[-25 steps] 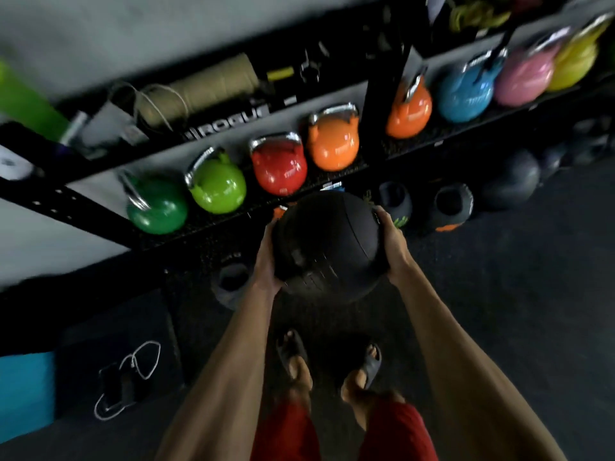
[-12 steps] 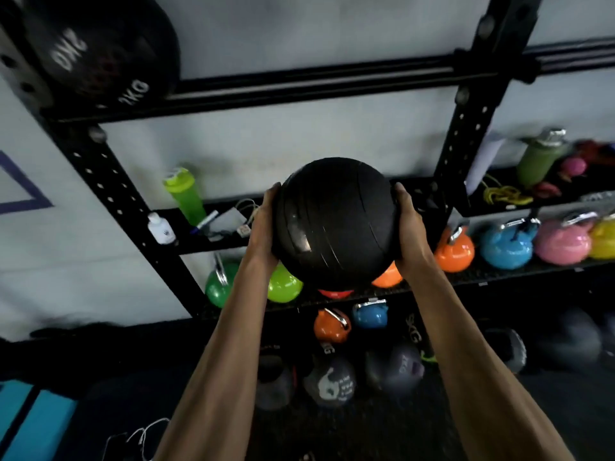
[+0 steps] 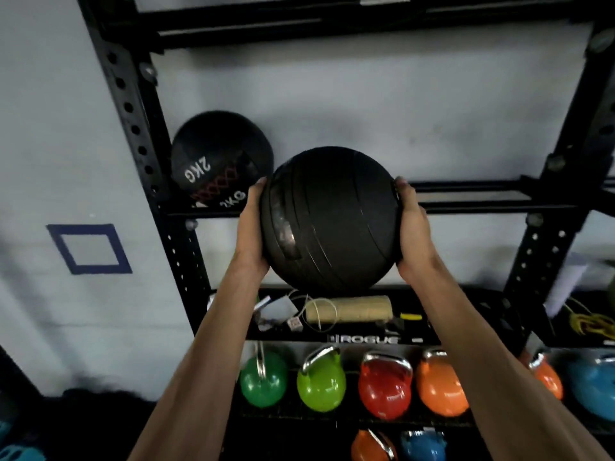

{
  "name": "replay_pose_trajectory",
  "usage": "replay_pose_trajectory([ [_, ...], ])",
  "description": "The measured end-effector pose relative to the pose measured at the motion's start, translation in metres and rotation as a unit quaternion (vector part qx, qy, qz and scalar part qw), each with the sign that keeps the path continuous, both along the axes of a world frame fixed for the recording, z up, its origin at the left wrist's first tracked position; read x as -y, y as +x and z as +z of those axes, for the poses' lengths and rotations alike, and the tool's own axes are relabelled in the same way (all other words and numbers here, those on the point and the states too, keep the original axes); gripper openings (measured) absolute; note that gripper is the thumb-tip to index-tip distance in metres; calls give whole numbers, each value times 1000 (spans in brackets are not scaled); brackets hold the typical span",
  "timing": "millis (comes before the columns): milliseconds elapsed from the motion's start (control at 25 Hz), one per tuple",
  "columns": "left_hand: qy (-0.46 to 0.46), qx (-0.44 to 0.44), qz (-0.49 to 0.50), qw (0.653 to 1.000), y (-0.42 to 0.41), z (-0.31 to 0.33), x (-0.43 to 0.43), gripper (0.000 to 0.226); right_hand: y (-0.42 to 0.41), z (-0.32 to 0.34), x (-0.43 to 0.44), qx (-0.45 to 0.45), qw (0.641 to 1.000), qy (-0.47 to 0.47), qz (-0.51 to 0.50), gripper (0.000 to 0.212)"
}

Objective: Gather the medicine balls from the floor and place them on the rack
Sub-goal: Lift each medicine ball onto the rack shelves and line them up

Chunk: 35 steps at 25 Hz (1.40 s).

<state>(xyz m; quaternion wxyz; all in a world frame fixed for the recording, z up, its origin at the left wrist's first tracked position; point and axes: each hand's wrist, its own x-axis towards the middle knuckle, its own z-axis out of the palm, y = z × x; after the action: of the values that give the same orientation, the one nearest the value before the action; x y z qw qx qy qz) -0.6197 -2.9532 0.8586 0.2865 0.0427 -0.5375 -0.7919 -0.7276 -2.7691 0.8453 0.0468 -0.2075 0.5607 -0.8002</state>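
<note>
I hold a black ribbed medicine ball (image 3: pixel 327 219) up in front of the black steel rack (image 3: pixel 472 201), level with its upper rails. My left hand (image 3: pixel 251 227) presses flat on the ball's left side and my right hand (image 3: pixel 411 227) on its right side, fingers pointing up. A second black medicine ball (image 3: pixel 216 159) marked 2KG rests on the rails at the rack's left end, just left of and behind the held ball. The rails to the right of my hands are bare.
Below the rails a shelf (image 3: pixel 376 339) carries a cork roller (image 3: pixel 349 309), cables and small items. Under it stands a row of kettlebells: green (image 3: pixel 263 380), lime (image 3: pixel 321 382), red (image 3: pixel 384 390), orange (image 3: pixel 439 387), blue (image 3: pixel 595 387). A perforated rack upright (image 3: pixel 133 108) stands at the left.
Both hands have lifted the ball from floor level up to the upper rails. My view has tilted up, bringing the 2KG ball beside the held one.
</note>
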Motion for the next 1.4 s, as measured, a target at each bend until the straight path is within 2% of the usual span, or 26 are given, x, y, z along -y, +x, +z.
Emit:
replay_pose_trajectory([
  [160,0,-53,60,997,-46,35,50,48,-38,46,43,-61,998,-11,7,50],
  [280,-1,-60,54,997,-89,55,82,66,-76,62,68,-62,998,-8,-4,55],
  [400,6,-64,61,996,-133,57,107,72,-113,66,87,-70,997,-13,-31,52],
  [520,44,-55,48,996,-164,33,119,68,-139,64,101,-96,993,28,-57,54],
  [640,86,-37,87,992,-185,1,125,61,-162,51,110,-112,989,64,-73,58],
  [720,65,-44,110,991,-194,0,130,51,-171,52,114,-122,988,55,-82,50],
  [800,61,-12,157,986,-197,14,130,31,-170,54,116,-156,982,40,-102,34],
  [840,58,13,183,981,-200,20,130,28,-169,53,119,-183,976,35,-111,30],
  [920,49,67,220,972,-213,27,137,36,-174,45,124,-237,962,40,-132,30],
  [1000,51,78,239,966,-219,31,136,48,-185,44,130,-262,952,61,-147,33],
  [1080,11,55,279,959,-224,28,130,50,-192,53,134,-237,955,91,-151,31],
  [1160,-136,-9,314,940,-228,10,114,47,-198,59,141,-215,956,127,-154,32],
  [1240,-284,-27,334,898,-232,-10,100,48,-204,51,152,-228,944,181,-157,43],
  [1320,-340,-1,323,883,-240,-25,103,52,-205,36,160,-237,931,223,-164,53],
  [1400,-350,14,318,881,-241,-29,109,54,-205,30,160,-240,926,234,-173,57],
])
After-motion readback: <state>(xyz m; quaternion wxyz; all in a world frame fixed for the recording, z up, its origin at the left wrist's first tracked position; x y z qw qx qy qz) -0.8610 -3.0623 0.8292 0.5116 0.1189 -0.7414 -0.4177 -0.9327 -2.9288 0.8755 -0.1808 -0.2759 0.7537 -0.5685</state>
